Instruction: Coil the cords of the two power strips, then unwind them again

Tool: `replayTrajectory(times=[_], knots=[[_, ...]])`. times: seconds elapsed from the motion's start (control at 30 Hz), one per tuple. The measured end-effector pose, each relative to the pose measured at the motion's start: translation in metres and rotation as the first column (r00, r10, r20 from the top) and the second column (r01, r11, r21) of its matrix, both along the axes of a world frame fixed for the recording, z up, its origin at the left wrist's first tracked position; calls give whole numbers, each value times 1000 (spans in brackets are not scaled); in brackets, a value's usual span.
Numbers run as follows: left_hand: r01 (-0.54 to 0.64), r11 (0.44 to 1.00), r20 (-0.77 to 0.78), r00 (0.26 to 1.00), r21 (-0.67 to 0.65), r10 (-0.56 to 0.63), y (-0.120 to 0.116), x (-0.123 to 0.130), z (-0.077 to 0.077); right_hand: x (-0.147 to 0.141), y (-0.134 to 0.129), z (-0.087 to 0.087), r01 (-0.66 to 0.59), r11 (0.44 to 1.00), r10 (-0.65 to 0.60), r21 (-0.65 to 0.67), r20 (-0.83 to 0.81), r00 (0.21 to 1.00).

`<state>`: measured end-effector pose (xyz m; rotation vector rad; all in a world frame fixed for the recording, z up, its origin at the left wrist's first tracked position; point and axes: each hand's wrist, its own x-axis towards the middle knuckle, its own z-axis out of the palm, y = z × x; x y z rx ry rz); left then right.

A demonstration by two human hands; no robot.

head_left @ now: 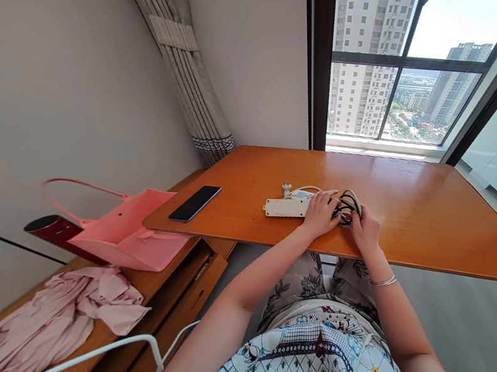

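Observation:
A white power strip lies near the front edge of the orange-brown table, with its white plug just behind its left end. My left hand rests over the strip's right end, its fingers reaching to a bundle of black and white cables. On the bundle's right side, my right hand has its fingers closed round the coiled cables. Part of the bundle is hidden behind my fingers.
A black phone lies at the table's left. Beyond the left edge are a pink bag, a dark red cylinder and crumpled pink cloth on a lower wooden cabinet. A window stands behind the table.

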<state>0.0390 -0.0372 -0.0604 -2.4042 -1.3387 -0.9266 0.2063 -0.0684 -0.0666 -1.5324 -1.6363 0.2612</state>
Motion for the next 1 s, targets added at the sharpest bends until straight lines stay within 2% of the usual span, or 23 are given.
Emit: replayTrajectory(times=[0.13, 0.23, 0.33, 0.47, 0.57, 0.63, 0.77, 1.0], knots=[[78, 997, -16, 997, 15, -77, -2, -1, 0, 3, 5, -1, -140, 990, 140, 17, -241, 960], [117, 993, 18, 993, 28, -117, -2, -2, 1, 3, 7, -2, -209, 978, 197, 8, -368, 908], [133, 990, 95, 986, 41, -136, -1, -5, 0, 3, 6, -2, -156, 987, 155, 28, -393, 907], [93, 995, 221, 970, 47, -101, 1, -9, -2, 6, 5, 1, -70, 997, 74, 26, -434, 898], [56, 998, 257, 964, 36, -64, 1, -10, -3, 7, 6, 3, -86, 996, 66, -29, -426, 903], [48, 998, 256, 965, 28, -53, 0, -11, -3, 7, 6, 2, -153, 987, 110, -56, -462, 880], [65, 998, 193, 979, 10, -66, -3, -13, 0, 5, 6, 2, -255, 965, 165, -57, -623, 765], [206, 979, 10, 979, -14, -205, -4, -11, 3, 12, 12, 2, -312, 950, 182, 27, -857, 483]])
